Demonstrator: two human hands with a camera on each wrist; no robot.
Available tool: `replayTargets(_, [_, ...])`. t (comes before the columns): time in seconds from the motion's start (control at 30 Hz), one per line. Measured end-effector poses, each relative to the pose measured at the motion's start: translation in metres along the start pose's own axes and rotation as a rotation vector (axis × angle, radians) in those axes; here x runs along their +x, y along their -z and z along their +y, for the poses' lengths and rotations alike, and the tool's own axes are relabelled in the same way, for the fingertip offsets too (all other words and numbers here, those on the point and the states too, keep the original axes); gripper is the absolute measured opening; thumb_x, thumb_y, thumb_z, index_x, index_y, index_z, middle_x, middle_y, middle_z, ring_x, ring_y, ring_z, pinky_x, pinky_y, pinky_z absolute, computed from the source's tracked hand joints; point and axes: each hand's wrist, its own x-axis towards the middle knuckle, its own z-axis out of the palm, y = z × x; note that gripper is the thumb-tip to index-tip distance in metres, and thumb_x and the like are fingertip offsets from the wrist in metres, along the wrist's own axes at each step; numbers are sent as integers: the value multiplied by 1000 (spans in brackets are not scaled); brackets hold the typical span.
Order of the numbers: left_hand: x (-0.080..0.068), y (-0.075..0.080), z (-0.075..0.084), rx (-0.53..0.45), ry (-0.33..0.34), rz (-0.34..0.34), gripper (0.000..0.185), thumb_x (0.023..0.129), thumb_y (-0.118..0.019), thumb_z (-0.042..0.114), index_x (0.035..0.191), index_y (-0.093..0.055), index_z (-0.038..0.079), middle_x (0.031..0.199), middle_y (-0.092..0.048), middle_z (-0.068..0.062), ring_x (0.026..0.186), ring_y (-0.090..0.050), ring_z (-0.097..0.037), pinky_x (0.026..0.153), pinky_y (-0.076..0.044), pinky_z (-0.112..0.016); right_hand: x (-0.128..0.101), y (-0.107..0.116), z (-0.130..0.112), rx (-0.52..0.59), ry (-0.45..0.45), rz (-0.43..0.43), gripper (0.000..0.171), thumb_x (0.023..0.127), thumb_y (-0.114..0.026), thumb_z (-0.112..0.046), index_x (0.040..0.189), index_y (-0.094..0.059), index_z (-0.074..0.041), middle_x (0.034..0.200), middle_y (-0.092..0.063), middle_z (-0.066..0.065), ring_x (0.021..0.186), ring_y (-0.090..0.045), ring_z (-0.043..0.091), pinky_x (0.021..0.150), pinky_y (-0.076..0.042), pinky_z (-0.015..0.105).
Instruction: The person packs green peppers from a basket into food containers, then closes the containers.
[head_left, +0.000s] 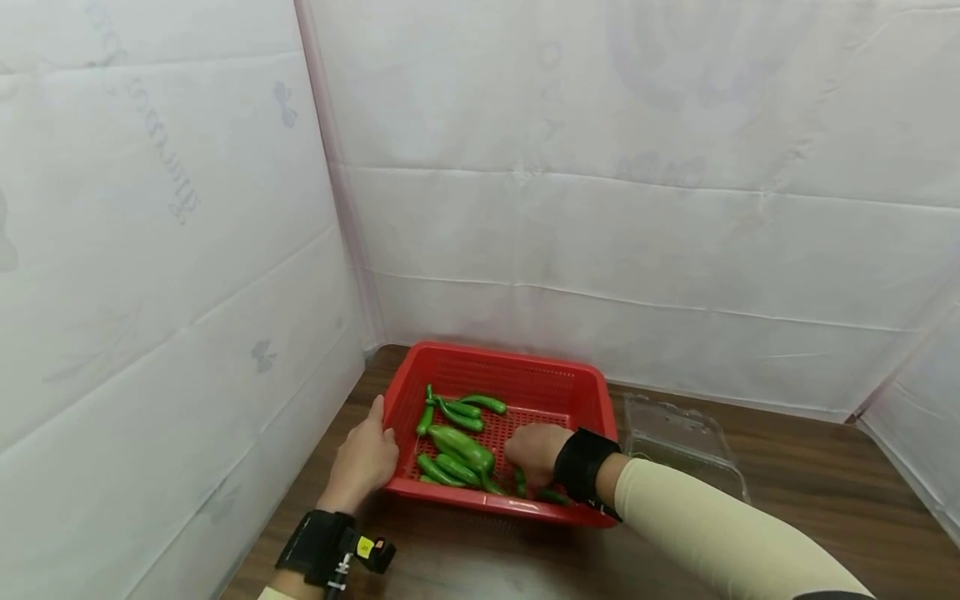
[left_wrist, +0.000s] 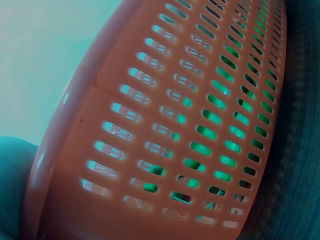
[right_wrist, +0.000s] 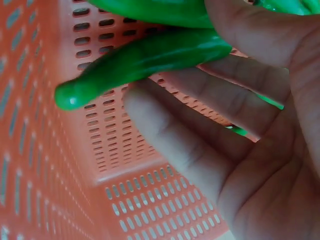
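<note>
Red plastic basket (head_left: 480,367) sat near the table's (head_left: 787,467) far left corner, and my left hand (head_left: 365,457) rested against its left rim, fingers fairly straight along the wall, steadying it. My right hand (head_left: 534,452) was down inside, by the near edge, fingers curled over a green pepper (right_wrist: 140,62); from the wrist view the pepper lay across my fingertips (right_wrist: 165,135), though I could not tell whether the thumb had pinched it firmly. More peppers (head_left: 457,446) lay heaped toward the basket's left and middle. A clear plastic box (head_left: 686,437) stood just beside the basket's right side. I judged this the picking-up step: the grasp was forming, not secure. Next I would need to tighten round the pepper and lift it clear of the rim without dragging others along.
</note>
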Motion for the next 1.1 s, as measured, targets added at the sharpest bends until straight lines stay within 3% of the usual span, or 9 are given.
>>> replayTargets(0.33, [2,0,1,3,10,-9,68,107,-46,14,166,-16,-1,144,-57,-32,107,-67,-36,87,-56,-58,3,-6,3,2,27,-84,22,87,-82,-10,81,-62,-20,72,-50,-8,65,-42,8,61,-42,25])
replayTargets(0.5, [3,1,0,-4,2,-7,68,107,-47,13,166,-16,-1,143,-58,-33,104,-67,-35,84,-56,-55,6,-6,4,-11,19,-87,24,83,-85,-12,83,-62,-21,75,-54,-8,68,-46,9,65,-47,26])
replayTargets(0.73, [1,0,-2,2,17,-12,68,107,-47,14,166,-15,0,144,-57,-32,110,-67,-38,91,-55,-61,10,-11,1,7,50,-76,25,82,-85,-13,80,-62,-21,76,-56,-9,69,-48,8,64,-48,26])
replayTargets(0.9, [2,1,-1,0,1,-5,68,107,-47,14,166,-16,-1,143,-58,-32,105,-67,-35,88,-56,-58,12,-12,2,-10,31,-61,26,81,-87,-15,80,-62,-23,78,-58,-9,71,-52,7,68,-52,27])
replayTargets(1.1, [2,2,0,5,9,-7,68,107,-47,14,166,-16,0,142,-59,-32,102,-67,-34,85,-56,-56,13,-15,0,-41,72,-31,27,82,-84,-11,76,-60,-23,76,-56,-10,69,-51,7,67,-50,25])
